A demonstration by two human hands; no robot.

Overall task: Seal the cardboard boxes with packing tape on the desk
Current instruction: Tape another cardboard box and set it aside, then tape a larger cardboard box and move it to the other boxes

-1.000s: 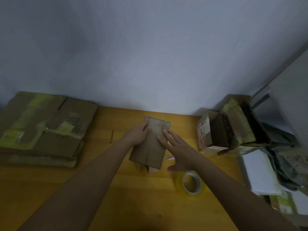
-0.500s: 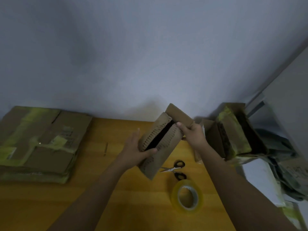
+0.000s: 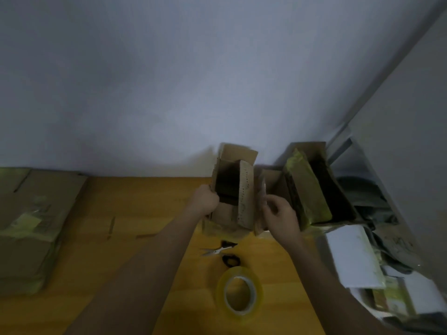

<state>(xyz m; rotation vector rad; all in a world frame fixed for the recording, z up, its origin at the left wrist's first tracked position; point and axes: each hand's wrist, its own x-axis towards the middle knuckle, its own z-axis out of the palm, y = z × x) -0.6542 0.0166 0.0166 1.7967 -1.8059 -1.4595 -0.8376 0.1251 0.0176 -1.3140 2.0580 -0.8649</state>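
Note:
A small brown cardboard box (image 3: pixel 245 189) is held up above the back of the wooden desk (image 3: pixel 150 209), unfolded, its dark inside and loose flaps facing me. My left hand (image 3: pixel 205 199) grips the box's left wall. Beside the box's right flap, my right hand (image 3: pixel 280 213) has its fingers curled at the flap; the blur hides whether they pinch it. A roll of clear yellowish packing tape (image 3: pixel 238 294) lies flat on the desk in front of my arms. Black-handled scissors (image 3: pixel 223 253) lie just behind the roll.
A stack of flattened, taped cardboard boxes (image 3: pixel 29 226) fills the desk's left end. Open taped boxes (image 3: pixel 312 187) lean at the right, with white sheets (image 3: pixel 350 255) and other clutter beside them. The wall stands right behind the desk.
The flat box has been lifted off the desk and pulled open into a tube with its flaps loose. Both hands shifted to its sides, and the scissors under it came into view.

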